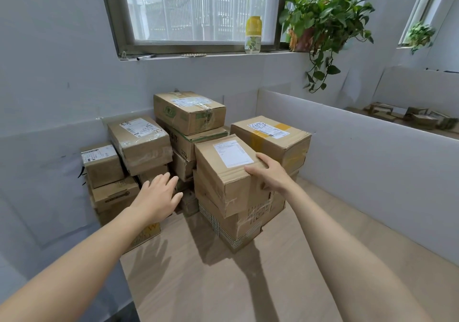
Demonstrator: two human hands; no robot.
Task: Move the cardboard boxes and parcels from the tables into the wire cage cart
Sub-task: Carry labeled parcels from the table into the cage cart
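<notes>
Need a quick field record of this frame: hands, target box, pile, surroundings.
right hand: grips near top corner of labelled front box
left hand: open, reaching toward gap left of that box, touching nothing
labelled front box: atop front stack
box pile: on table, several stacked layers
windowsill: yellow-capped bottle, potted plant
cart: not in view

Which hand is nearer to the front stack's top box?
Right. The right hand grips the top box at its near corner; the left hand hovers to its left, apart.

head-height view, forward and down, close over stacked boxes (223, 172)
</notes>
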